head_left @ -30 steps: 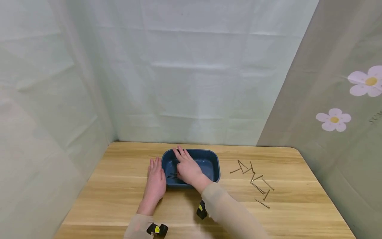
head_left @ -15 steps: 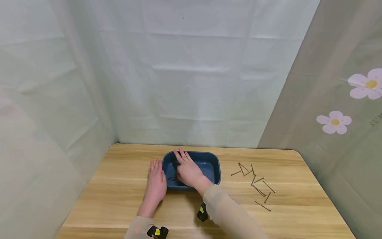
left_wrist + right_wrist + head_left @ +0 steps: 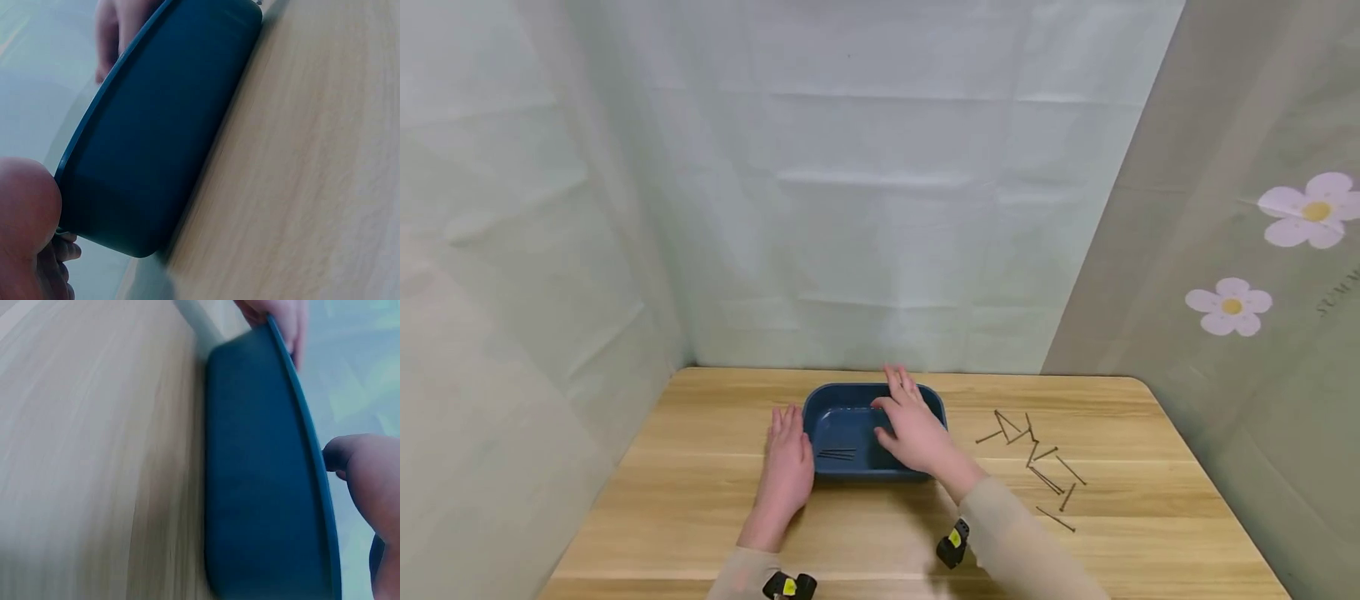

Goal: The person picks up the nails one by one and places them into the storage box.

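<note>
A dark blue rectangular tray (image 3: 874,476) stands on the wooden table, its side wall also filling much of the left wrist view. My left hand (image 3: 788,467) rests with straight fingers along the tray's left side. Over the right half of the tray is my right hand (image 3: 916,429), fingers spread and nothing between them. A few thin dark nails (image 3: 837,454) lie side by side in the tray's near left corner. In the right wrist view the thumb (image 3: 369,475) of the right hand shows just past the tray's rim.
Several loose nails (image 3: 1047,481) are scattered on the table (image 3: 1120,467) to the right of the tray. A pale cloth backdrop (image 3: 880,208) hangs behind the table's far edge. Printed flowers (image 3: 1228,307) mark the cloth on the right.
My right hand has moved right, away from the nails in the tray's left corner, and its fingers have spread. The left hand stays at the tray's side.
</note>
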`<state>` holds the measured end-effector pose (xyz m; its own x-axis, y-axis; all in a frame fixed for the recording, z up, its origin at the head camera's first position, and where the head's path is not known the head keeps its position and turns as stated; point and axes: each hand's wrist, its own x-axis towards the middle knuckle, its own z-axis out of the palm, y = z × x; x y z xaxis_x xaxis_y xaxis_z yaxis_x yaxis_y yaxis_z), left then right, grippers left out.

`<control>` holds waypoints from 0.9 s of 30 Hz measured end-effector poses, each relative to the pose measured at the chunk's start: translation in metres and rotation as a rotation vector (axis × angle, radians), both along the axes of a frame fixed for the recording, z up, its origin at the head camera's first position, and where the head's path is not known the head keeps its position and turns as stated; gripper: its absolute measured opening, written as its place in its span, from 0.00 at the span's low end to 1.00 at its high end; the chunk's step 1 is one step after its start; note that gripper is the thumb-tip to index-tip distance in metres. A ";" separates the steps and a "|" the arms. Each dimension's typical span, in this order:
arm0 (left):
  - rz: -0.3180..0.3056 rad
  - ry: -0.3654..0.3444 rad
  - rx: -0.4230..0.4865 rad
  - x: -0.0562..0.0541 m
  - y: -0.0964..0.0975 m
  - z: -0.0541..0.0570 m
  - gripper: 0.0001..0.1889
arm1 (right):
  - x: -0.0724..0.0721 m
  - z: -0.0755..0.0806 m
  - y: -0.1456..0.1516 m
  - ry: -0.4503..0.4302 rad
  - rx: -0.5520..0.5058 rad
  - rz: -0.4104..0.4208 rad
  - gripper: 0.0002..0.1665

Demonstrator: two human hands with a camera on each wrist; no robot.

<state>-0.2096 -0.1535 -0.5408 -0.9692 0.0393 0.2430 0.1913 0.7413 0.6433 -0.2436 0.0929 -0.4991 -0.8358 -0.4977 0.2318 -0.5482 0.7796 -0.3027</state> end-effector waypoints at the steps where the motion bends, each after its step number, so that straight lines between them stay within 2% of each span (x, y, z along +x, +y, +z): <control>1: -0.002 0.000 -0.003 0.000 -0.001 0.001 0.27 | 0.002 0.001 0.007 -0.005 -0.010 -0.010 0.24; 5: -0.007 -0.001 0.012 -0.001 -0.006 0.003 0.26 | 0.010 0.006 0.035 -0.026 -0.064 -0.066 0.31; 8: -0.005 -0.016 0.035 -0.001 -0.010 0.001 0.27 | 0.019 0.007 0.052 -0.032 -0.123 -0.098 0.32; 13: -0.004 -0.033 0.053 -0.002 -0.015 0.001 0.27 | 0.030 0.000 0.080 0.003 -0.190 -0.137 0.30; 19: -0.005 -0.035 0.067 -0.003 -0.015 0.003 0.27 | 0.039 -0.001 0.114 0.001 -0.215 -0.183 0.27; 24: -0.001 -0.058 0.066 -0.003 -0.014 0.002 0.27 | 0.046 0.000 0.139 -0.046 -0.231 -0.192 0.25; 27: 0.004 -0.066 0.059 -0.002 -0.014 0.002 0.27 | 0.049 0.001 0.152 -0.076 -0.235 -0.197 0.20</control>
